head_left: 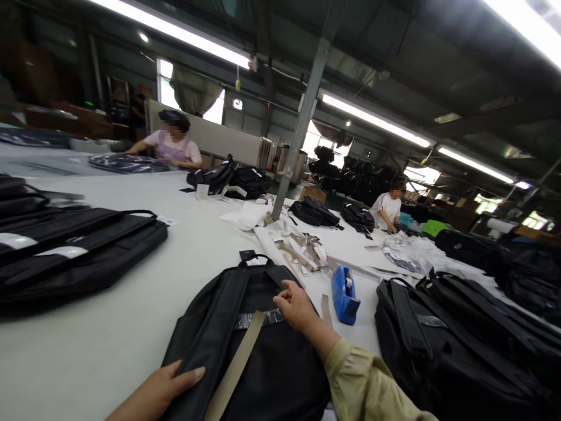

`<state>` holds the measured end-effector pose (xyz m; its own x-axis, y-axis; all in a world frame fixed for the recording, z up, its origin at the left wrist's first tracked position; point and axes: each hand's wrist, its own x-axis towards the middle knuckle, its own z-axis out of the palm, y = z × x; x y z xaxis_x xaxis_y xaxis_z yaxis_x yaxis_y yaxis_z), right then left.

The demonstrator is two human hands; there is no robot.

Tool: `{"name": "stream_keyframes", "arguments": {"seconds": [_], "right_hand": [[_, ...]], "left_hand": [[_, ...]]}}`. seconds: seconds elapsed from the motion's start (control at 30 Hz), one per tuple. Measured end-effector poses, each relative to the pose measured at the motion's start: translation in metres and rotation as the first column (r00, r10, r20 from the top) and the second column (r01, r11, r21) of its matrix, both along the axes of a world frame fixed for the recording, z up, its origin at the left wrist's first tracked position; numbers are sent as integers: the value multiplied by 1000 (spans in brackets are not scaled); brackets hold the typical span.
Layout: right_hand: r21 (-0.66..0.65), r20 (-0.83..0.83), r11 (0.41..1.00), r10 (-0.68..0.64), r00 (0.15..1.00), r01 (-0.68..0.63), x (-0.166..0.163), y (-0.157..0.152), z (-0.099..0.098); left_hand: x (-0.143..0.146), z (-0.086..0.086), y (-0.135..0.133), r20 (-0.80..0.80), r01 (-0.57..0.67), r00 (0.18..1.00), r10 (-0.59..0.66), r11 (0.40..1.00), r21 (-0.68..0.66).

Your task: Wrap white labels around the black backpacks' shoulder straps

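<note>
The backpack [263, 351] runs off the bottom edge, and the left hand's [162, 389] wrist is cut off.

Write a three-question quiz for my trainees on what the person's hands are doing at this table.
1. True or false: the left hand lies flat on the black backpack.
2. Which colour is the tape dispenser beside the backpack: A red, B blue, C green?
3. Fill in: the right hand presses on the backpack near a tan ____.

Key: 1 true; 2 B; 3 strap.
</note>
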<state>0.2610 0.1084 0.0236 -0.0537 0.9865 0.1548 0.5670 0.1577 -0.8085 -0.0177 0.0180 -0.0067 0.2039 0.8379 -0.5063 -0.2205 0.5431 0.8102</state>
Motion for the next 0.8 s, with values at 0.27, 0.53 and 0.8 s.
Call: {"name": "stream_keyframes", "arguments": {"seconds": [0.27, 0.53, 0.8], "right_hand": [[-243, 456, 964, 17, 890, 106, -53, -57, -30], [-357, 149, 930, -35, 988, 87, -92, -46, -34], [-597, -212, 801, -219, 952, 51, -89, -52, -30]], "left_hand": [[-7, -7, 5, 120, 141, 984, -135, 989, -44], [-9, -14, 7, 65, 91, 994, -89, 995, -41], [-9, -9, 6, 56, 115, 992, -113, 993, -28]]}}
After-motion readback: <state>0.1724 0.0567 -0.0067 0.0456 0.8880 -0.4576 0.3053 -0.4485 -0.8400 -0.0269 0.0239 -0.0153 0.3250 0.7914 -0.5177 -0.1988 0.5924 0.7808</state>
